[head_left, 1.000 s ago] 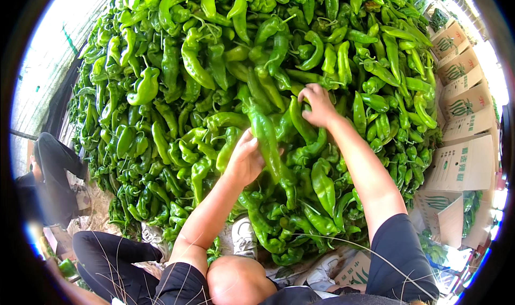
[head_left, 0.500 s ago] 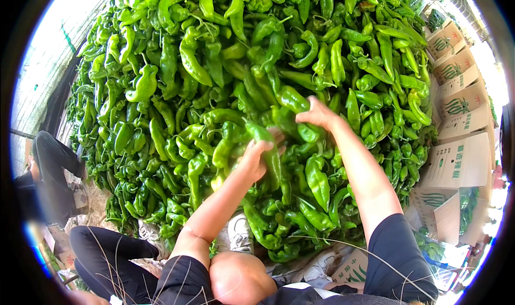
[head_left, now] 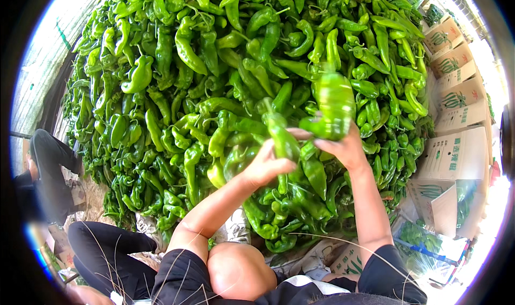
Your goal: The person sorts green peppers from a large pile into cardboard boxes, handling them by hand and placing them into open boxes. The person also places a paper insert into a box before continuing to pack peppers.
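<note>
A large heap of long green peppers (head_left: 177, 112) fills the middle of the head view. Over its near slope, my left hand (head_left: 271, 164) is closed around a green pepper (head_left: 280, 133), its stem end pointing up and away from me. Just to the right, my right hand (head_left: 345, 147) grips green peppers (head_left: 336, 104) that stick up past the fingers. Motion smears these, so how many it holds is unclear. Both hands are close together, and the fingertips between them are partly hidden by peppers.
Open cardboard boxes (head_left: 453, 155) line the right side, the nearest with peppers inside. A clear plastic bag of peppers (head_left: 418, 240) lies at the lower right. Another person's dark-trousered leg (head_left: 51, 171) is at the left edge. My bare knee (head_left: 238, 273) is near the heap.
My right hand has drawn back toward me and slightly right, lifting peppers off the heap. My left hand has moved a little right and nearer, still with a pepper.
</note>
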Available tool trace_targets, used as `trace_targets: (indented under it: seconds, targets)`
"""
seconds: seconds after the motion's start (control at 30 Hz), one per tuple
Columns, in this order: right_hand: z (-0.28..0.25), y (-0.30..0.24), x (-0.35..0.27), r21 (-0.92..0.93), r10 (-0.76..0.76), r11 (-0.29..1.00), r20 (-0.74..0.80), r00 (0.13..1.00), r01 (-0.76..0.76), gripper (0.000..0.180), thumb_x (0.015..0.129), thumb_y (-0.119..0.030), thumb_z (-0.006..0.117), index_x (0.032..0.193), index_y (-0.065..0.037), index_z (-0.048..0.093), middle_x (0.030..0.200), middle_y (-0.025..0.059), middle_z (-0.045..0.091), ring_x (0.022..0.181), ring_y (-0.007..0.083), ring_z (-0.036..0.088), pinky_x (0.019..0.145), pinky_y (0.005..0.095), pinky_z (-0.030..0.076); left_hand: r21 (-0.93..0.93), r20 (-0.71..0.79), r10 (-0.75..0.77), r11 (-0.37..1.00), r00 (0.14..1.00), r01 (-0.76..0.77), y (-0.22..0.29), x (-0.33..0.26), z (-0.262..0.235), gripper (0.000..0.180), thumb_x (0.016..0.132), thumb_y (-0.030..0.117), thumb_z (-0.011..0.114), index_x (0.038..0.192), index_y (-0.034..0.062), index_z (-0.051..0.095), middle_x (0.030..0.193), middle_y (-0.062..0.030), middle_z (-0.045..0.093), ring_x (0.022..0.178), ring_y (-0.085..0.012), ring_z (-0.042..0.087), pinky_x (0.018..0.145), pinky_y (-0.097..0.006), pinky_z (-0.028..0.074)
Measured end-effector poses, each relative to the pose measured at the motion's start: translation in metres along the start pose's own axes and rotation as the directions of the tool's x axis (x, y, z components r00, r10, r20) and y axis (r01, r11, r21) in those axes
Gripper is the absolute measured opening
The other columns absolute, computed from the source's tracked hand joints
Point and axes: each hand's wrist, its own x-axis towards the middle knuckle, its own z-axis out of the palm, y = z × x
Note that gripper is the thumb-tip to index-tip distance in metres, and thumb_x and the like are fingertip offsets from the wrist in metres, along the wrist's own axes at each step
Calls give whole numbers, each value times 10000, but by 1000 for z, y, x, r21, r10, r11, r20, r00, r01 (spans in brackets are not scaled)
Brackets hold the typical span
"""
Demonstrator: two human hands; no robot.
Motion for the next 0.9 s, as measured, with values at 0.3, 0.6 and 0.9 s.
trace_targets:
  seconds: [0.3,0.6,0.9]
  targets:
    - [-42,29,-112,903,176,361,-311,934,233,411,777,78,641,1109,-147,552,1137,9,614,1215,264,530,1084,508,408,-644,326,-394,573,859,507,-37,-15,45,550,746,275,619,1212,-6,540,1211,-161,580,1072,-244,596,906,-364,502]
    - [-55,-61,-163,346,288,904,-60,956,-251,389,746,18,736,1068,-80,543,987,78,652,1032,241,635,938,417,499,-675,322,-388,545,863,497,-42,-11,77,858,805,184,723,1518,197,246,1387,-145,465,1331,-354,427,1085,-629,334]
    - [-135,-183,-322,807,618,572,-543,569,149,268,903,-127,653,1130,-28,550,1014,110,609,808,181,620,787,415,519,-567,301,-494,595,815,570,-52,-31,109,876,752,75,685,1512,167,258,1265,-141,542,1164,-319,552,999,-559,467]
